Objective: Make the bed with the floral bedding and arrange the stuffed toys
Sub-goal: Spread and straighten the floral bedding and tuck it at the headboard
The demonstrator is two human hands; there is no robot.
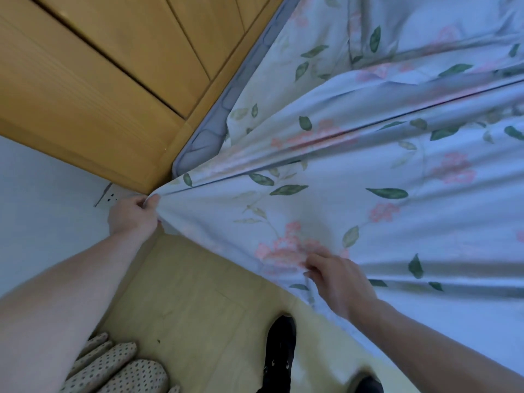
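Head view, looking down past both forearms at the corner of the bed. I see my left hand [133, 214] stretched out to the corner of the floral sheet [354, 194], its fingers [151, 201] pinching the bunched fabric tip right where the wooden headboard [93, 89] meets the white wall [42, 199]. From that pinch the sheet runs in taut folds up and to the right across the bed. Just above the pinched corner a strip of grey quilted mattress [209, 129] shows bare between the headboard and the sheet's edge.

My right hand [340, 279] rests on the sheet lower down, near its hanging edge, on a pink flower print. Its fingers [320, 262] are curled with the tips gathering a small fold of fabric; I cannot tell how firmly they grip it.

A wall socket [112, 197] sits on the wall just beside my left hand. Below the sheet's edge lies the pale wooden floor [184, 293], with a dark shoe [279, 353] on it near the bottom of the picture. A spotted fabric item [122, 370] sits in the lower left corner, partly behind my left forearm. No stuffed toys that I can make out for certain.
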